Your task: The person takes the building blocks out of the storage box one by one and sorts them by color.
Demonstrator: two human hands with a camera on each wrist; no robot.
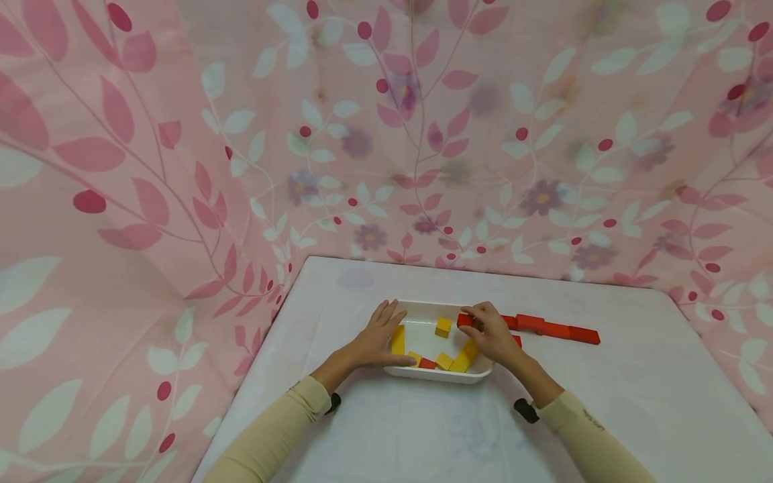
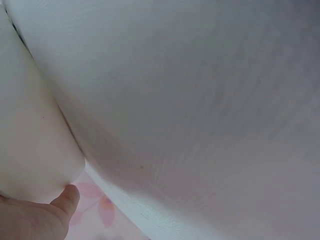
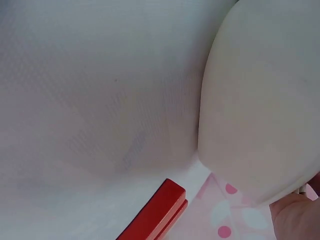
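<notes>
Currently we see the left hand [image 1: 377, 339] laid on the left end of a white rectangular tray [image 1: 437, 377], fingers extended and spread, the thumb reaching along the near rim. In the left wrist view we find that thumb's tip against the tray's pale outer side.

At the other end, the right hand [image 1: 492, 335] pinches a red block [image 1: 464, 320] between thumb and fingers, by the tray's far right corner; whether it touches the tray we cannot tell.

Inside the tray we make out a lone yellow cube [image 1: 443, 327] toward the far side, a yellow block [image 1: 397, 340] along the left wall, and, near the front, a red piece [image 1: 427, 363] beside a second yellow cube [image 1: 443, 361], with a long yellow shape [image 1: 464, 357] to the right.

Beyond the right hand we see a row of red blocks [image 1: 555, 329] stretching rightward on the white-covered table [image 1: 398, 429]. Pink leaf-and-flower fabric [image 1: 362, 168] hangs behind, and beige sleeves [image 1: 266, 429] cover both forearms.
</notes>
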